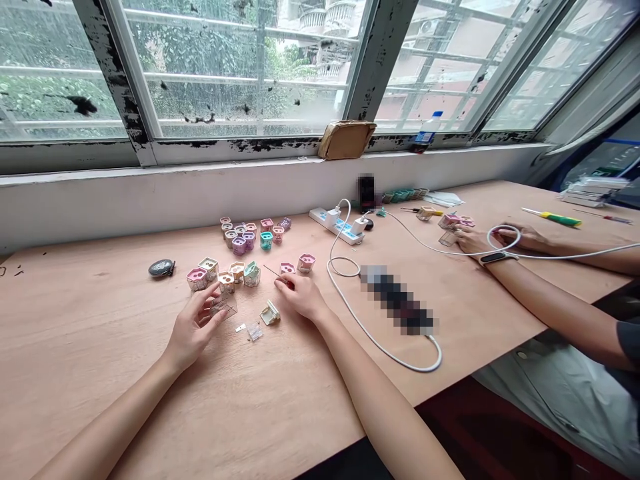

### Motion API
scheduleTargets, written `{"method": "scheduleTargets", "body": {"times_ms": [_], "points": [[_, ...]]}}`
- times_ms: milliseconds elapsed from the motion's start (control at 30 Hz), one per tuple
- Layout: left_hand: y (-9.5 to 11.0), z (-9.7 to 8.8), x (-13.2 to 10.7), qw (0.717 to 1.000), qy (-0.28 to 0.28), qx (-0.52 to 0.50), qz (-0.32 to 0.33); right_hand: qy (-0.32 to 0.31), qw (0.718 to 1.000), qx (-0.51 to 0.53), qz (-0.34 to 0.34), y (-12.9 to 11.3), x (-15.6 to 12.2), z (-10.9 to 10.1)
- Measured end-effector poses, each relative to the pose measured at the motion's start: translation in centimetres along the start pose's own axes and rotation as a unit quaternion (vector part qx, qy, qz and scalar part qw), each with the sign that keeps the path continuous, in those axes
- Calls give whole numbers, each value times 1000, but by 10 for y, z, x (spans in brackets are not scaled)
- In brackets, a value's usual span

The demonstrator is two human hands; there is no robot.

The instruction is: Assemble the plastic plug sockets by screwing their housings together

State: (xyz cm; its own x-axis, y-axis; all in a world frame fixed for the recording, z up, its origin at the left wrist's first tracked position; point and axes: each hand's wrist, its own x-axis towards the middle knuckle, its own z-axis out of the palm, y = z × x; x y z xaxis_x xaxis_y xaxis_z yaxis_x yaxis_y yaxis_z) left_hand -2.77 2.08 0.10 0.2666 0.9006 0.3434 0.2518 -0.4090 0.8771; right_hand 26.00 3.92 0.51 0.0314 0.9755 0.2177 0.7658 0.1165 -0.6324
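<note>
My left hand holds a small clear plastic case between thumb and fingers, just above the table. A thin dark rod-like tool sticks out leftward from my right hand, whose fingers are closed round it; its handle is hidden. Between the hands lie an open cream-coloured piece, a clear flat piece and a small white piece. Beyond my left hand stand small faceted cases, among them a pink one and a green one. Another pink case stands beyond my right hand.
Several coloured cases cluster farther back. A dark oval object lies left. The power strip has a white cable looping right of my arm. A co-worker's hands work at the right, near a green-yellow screwdriver.
</note>
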Motion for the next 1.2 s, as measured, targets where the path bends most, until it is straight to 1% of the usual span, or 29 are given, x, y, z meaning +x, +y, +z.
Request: {"method": "scheduleTargets", "body": {"times_ms": [167,300,367,467,533,600,667,733,833,867,900,967,1033,1067,1133,1200], "points": [[6,-4,0,997,-23,71,36,26,999,-35,28,11,4,-6],[6,-7,2,988,-36,132,70,23,998,-55,26,14,4,-8],[5,-7,3,983,-34,160,85,15,998,-65,19,14,4,-7],[5,-6,3,969,-13,218,114,7,997,-78,7,11,2,-4],[7,-5,2,957,4,248,151,8,996,-84,-5,10,1,-3],[11,-2,-1,943,6,261,205,12,996,-88,-19,9,0,-1],[15,1,-4,930,-7,266,254,18,995,-89,-34,7,0,0],[18,3,-6,924,-32,262,276,35,995,-84,-52,4,0,-1],[18,5,-8,936,-81,222,261,81,990,-38,-106,-3,-2,-5],[18,5,-9,942,-92,203,250,83,988,-14,-126,-5,-4,-6],[17,5,-9,948,-99,188,236,69,988,7,-141,-8,-5,-7],[16,5,-10,961,-95,166,200,2,988,27,-153,-15,-10,-9],[14,5,-11,972,-82,150,160,-67,986,13,-149,-20,-15,-9],[13,5,-11,976,-76,144,144,-86,985,-1,-148,-22,-16,-8],[13,6,-11,980,-66,137,128,-101,983,-20,-152,-24,-18,-6],[13,6,-11,980,-64,138,128,-97,982,-3,-159,-23,-17,-4]]}}
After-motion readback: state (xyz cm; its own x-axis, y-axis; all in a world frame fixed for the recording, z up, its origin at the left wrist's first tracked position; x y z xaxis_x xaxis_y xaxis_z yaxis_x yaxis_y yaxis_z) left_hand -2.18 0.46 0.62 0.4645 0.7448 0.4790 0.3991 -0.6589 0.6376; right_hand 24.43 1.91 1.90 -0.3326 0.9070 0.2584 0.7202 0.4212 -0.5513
